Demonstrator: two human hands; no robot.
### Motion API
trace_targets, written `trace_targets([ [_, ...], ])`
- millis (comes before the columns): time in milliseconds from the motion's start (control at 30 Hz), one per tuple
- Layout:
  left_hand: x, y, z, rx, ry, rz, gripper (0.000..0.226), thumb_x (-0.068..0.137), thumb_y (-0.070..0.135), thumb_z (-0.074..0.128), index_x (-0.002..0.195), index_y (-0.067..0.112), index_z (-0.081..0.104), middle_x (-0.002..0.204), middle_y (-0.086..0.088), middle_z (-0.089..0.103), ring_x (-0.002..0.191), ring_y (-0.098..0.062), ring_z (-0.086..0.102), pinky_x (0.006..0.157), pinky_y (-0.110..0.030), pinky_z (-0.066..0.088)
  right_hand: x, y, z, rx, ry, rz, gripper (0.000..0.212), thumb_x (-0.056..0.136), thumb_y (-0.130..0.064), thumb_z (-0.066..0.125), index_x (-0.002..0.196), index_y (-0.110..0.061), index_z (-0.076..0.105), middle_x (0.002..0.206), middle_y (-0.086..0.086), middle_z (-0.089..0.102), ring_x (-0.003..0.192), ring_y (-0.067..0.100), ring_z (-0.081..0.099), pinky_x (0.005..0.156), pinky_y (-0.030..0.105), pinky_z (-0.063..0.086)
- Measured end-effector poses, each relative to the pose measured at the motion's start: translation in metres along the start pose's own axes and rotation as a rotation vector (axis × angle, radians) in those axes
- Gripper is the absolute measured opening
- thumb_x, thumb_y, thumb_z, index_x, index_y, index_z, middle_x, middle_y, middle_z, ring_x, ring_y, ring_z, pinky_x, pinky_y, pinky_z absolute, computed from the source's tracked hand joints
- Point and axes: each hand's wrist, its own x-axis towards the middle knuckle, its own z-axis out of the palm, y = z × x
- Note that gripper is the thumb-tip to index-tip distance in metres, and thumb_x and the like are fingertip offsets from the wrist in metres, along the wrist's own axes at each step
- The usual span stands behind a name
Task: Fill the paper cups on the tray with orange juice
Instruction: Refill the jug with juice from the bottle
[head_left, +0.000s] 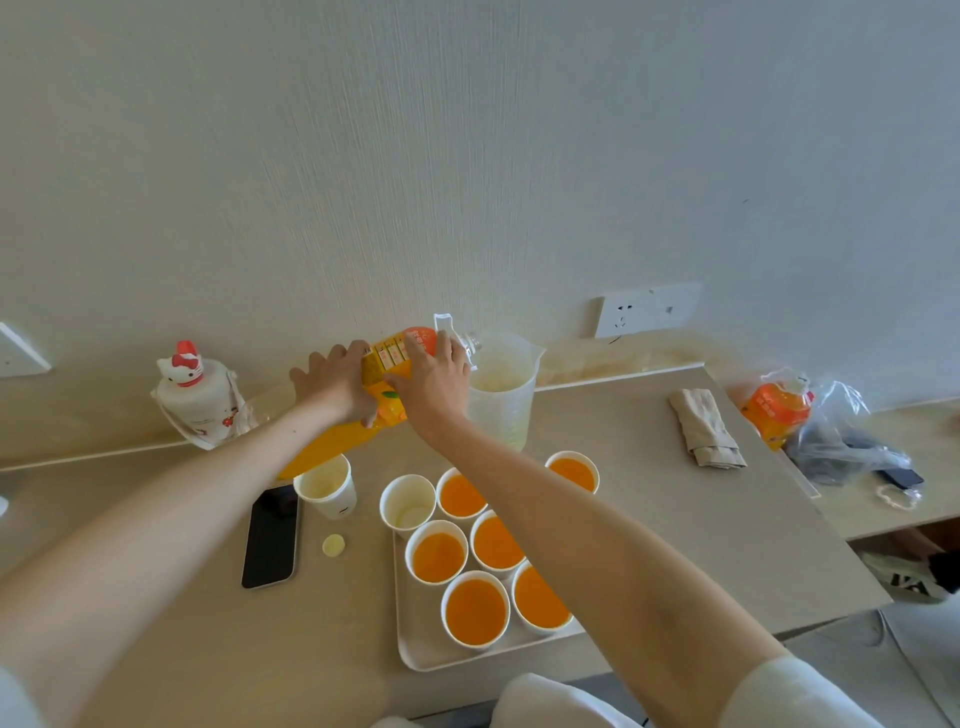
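Note:
A large orange juice bottle (332, 441) is tilted with its neck up and to the right, over a translucent measuring jug (501, 405). My left hand (335, 382) grips the bottle's middle from the left. My right hand (434, 382) holds its upper part near the neck. On the white tray (415, 639) stand several paper cups holding orange juice (475, 610). One paper cup (408, 504) at the tray's far left corner holds no juice. Another juice-free cup (327, 486) stands off the tray to the left, partly under the bottle's base.
A black phone (270, 540) and a pale bottle cap (333, 545) lie left of the tray. A cat-shaped bottle (195, 397) stands by the wall at left. A folded cloth (704, 428) and a plastic bag with another juice bottle (776, 410) lie at right.

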Motion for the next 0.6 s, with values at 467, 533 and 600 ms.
trace_targets([
  [467,0.0012,0.0027,-0.0078,0.097,0.037,-0.014,0.088,0.059,0.022,0.080,0.134,0.026,0.035,0.132,-0.004,0.043,0.127,-0.033,0.035,0.100,-0.048,0.031,0.0025,0.0030,0.0052,0.096,-0.043,0.041,0.071,0.088,-0.043,0.066,0.149,-0.020,0.036,0.154,0.018,0.025,0.144,0.037,0.017,0.117,0.047,0.021],
  [533,0.0018,0.0030,-0.0080,0.114,0.041,-0.009,0.089,0.059,0.022,0.080,0.135,0.026,0.034,0.132,-0.004,0.043,0.127,-0.032,0.034,0.100,-0.048,0.030,0.0028,0.0031,0.0053,0.120,-0.041,0.051,0.072,0.087,-0.042,0.067,0.148,-0.019,0.037,0.153,0.018,0.026,0.143,0.037,0.018,0.116,0.047,0.022],
  [600,0.0027,0.0032,-0.0082,0.124,0.041,-0.004,0.090,0.059,0.022,0.080,0.136,0.026,0.033,0.133,-0.004,0.043,0.127,-0.033,0.034,0.101,-0.049,0.030,0.0032,0.0033,0.0043,0.130,-0.040,0.056,0.071,0.087,-0.042,0.068,0.148,-0.019,0.038,0.153,0.017,0.027,0.143,0.037,0.018,0.116,0.047,0.022],
])
